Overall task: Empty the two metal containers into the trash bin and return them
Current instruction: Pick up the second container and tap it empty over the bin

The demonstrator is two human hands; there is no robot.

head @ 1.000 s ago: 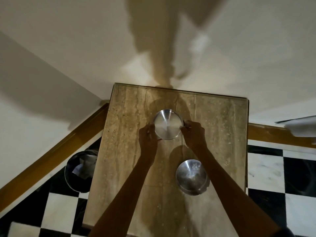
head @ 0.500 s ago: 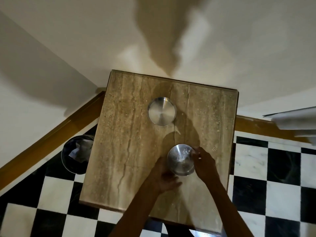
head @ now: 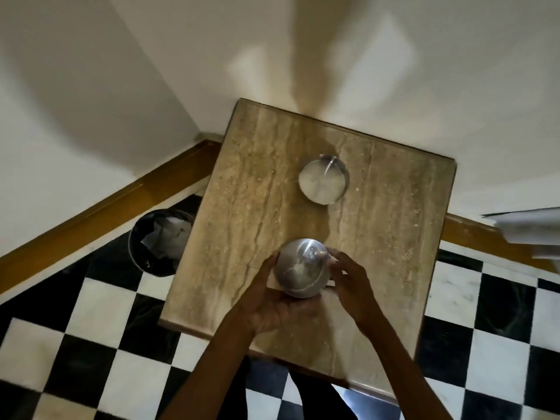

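Two round metal containers stand on a marble table (head: 378,237). The far container (head: 323,181) sits alone near the table's back. The near container (head: 301,268) is between both of my hands, close to the front edge. My left hand (head: 269,301) cups its left and lower side. My right hand (head: 348,278) holds its right side with fingers on the rim. A dark round trash bin (head: 157,242) with crumpled paper inside stands on the floor left of the table.
The table stands in a corner against white walls with a wooden skirting board (head: 100,213). The floor is black-and-white checkered tile (head: 91,344). A white object (head: 527,228) juts in from the right edge.
My hands left the far container and came back to the near one, then closed around it. The view shifted, so the table appears further right.
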